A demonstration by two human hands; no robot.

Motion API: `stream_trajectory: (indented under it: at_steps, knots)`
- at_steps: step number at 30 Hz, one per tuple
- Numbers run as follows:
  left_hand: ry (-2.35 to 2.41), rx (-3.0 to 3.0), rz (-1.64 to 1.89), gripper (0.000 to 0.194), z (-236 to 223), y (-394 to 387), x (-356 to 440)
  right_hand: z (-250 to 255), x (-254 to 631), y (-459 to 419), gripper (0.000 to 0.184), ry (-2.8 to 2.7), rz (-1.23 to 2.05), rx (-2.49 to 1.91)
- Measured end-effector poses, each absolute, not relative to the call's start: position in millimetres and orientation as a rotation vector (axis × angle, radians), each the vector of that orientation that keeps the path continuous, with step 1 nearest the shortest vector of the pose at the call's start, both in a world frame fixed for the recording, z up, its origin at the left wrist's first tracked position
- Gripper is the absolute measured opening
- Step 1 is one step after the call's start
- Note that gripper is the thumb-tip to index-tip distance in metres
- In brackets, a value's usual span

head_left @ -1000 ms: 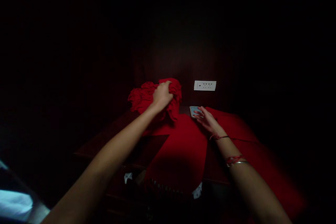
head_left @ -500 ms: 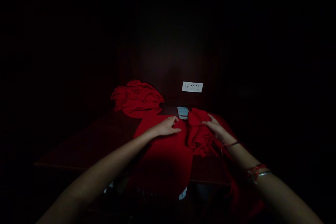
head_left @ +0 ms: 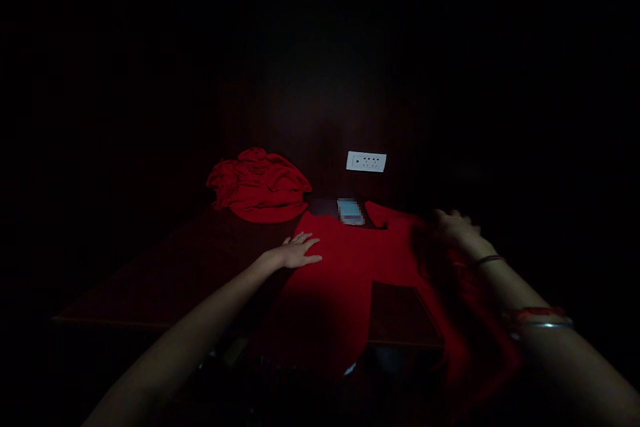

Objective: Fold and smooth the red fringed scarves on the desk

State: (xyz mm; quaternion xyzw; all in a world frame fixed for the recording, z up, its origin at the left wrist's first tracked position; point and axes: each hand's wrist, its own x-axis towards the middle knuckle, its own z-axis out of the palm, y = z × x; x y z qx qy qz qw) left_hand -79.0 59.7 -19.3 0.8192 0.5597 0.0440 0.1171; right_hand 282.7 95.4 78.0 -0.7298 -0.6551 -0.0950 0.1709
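A fringed red shawl [head_left: 340, 267] lies across the dark table, its near end hanging over the front edge. My left hand [head_left: 296, 252] rests on the shawl's left side with its fingers spread flat. At the right, my right hand [head_left: 459, 230] is raised, blurred and in shadow, with its fingers curled. It appears to grip the shawl's loose right part, which is bunched beneath it and trails down past the table's edge. The exact hold is hidden in the dark.
A crumpled red cloth [head_left: 263, 187] with fringe lies at the back left of the table [head_left: 165, 280]. Behind the shawl is a phone [head_left: 350, 211] with a lit screen. A white socket plate [head_left: 367, 161] is on the dark wall. The surroundings are almost black.
My right hand has moved right, and the bunched right part of the shawl has spread out that way. My left hand has slid left and flattened.
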Motion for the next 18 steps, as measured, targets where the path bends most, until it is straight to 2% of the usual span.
stream_trajectory:
  at_steps: [2,5,8,10,14,18]
  knots:
    - [1.645,2.398,0.155,0.07,-20,61,-80,63,256,93,0.044,-2.029,-0.366,-2.107]
    - [1.674,2.405,0.244,0.064,-16,67,-80,48,210,90,0.039,-2.293,-0.468,-1.929]
    - [1.774,2.451,0.42,0.057,-11,81,-76,46,173,90,0.03,-2.196,-0.646,-1.835]
    - [1.858,2.471,0.487,0.055,-10,94,-74,48,159,91,0.032,-2.061,-0.699,-1.825]
    - [1.978,2.315,0.34,0.059,-21,117,-75,53,150,102,0.033,-1.986,-0.641,-1.806]
    - [1.995,2.17,0.212,0.069,-34,123,-80,37,137,118,0.035,-2.306,-0.321,-1.694]
